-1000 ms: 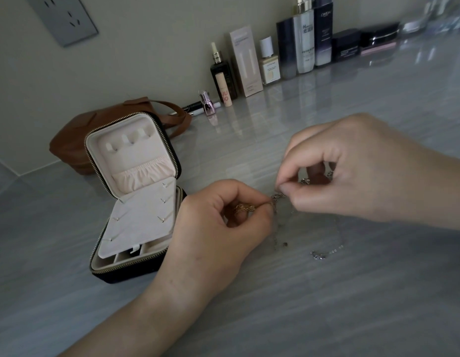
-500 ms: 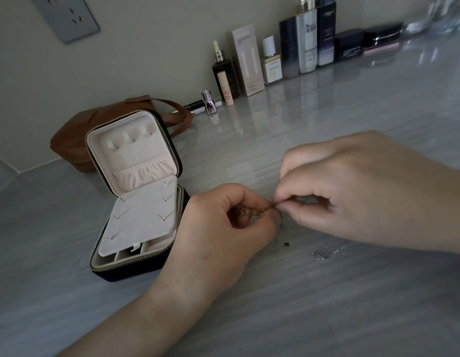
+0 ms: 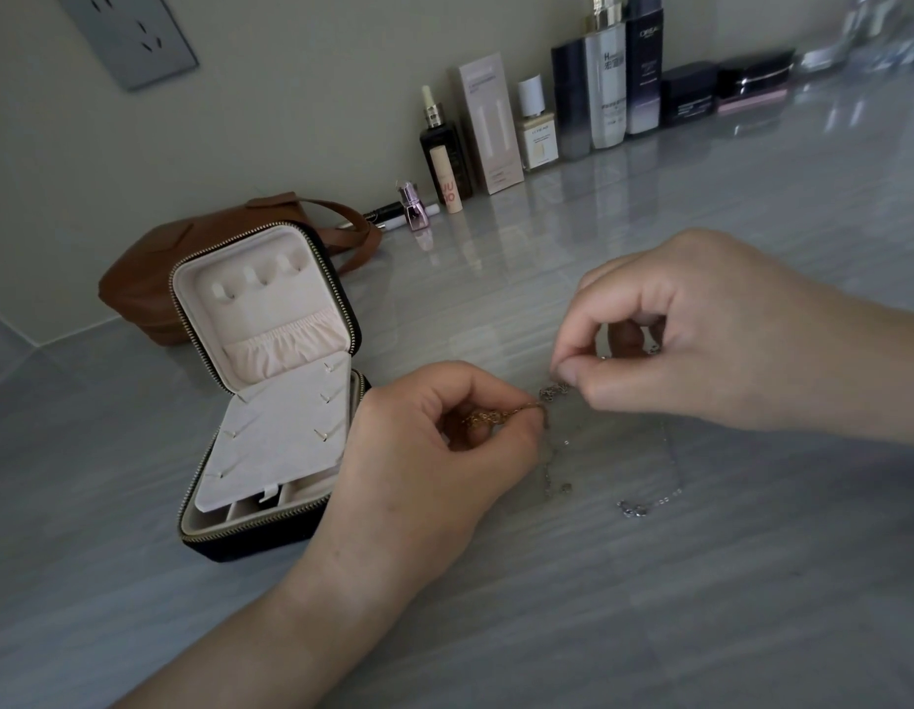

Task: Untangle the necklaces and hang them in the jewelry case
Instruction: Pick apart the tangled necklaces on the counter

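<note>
On a grey countertop [image 3: 649, 606], the open jewelry case [image 3: 250, 258] is stood just left of the left hand [image 3: 424, 452]. A gold necklace [image 3: 488, 417] is pinched in that hand's curled fingers. A silver necklace [image 3: 633, 510] is pinched between the right hand's [image 3: 700, 340] thumb and forefinger, its chain trailed onto the surface below that grip.

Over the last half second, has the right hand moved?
Yes. Against the jewelry case, which stays put, the right hand has shifted up the frame, pinching the necklaces.
</note>
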Tool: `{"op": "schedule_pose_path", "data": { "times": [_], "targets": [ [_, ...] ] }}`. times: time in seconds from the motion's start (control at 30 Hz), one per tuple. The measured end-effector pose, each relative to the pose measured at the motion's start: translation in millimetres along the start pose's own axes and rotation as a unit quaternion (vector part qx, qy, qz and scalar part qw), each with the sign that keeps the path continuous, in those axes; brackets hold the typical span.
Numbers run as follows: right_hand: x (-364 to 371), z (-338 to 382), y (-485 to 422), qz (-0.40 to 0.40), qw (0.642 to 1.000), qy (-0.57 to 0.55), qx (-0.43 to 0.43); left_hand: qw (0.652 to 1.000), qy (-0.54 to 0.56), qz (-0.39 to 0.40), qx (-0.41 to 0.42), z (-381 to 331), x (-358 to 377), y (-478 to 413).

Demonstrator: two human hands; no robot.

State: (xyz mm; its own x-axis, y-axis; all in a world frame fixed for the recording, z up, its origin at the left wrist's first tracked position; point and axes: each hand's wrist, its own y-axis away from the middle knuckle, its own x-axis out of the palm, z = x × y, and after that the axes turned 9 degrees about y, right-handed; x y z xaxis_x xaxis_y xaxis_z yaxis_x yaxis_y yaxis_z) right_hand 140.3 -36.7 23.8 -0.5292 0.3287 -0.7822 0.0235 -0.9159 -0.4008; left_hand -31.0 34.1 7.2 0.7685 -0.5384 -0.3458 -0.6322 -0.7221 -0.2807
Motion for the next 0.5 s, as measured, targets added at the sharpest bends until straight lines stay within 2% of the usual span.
{"op": "schedule_pose_path", "data": {
  "times": [0.23,0.5],
  "targets": [
    [0.0,0.2,-0.6,0.023,1.000,0.009,-0.007,1.000,0.011,0.001,0.001,1.6,-0.4,-1.2],
    [6.0,6.9,2.8,0.014,0.992,0.117,-0.038,1.000,0.005,0.019,0.008,2.3,0.4,0.5]
  ]
}}
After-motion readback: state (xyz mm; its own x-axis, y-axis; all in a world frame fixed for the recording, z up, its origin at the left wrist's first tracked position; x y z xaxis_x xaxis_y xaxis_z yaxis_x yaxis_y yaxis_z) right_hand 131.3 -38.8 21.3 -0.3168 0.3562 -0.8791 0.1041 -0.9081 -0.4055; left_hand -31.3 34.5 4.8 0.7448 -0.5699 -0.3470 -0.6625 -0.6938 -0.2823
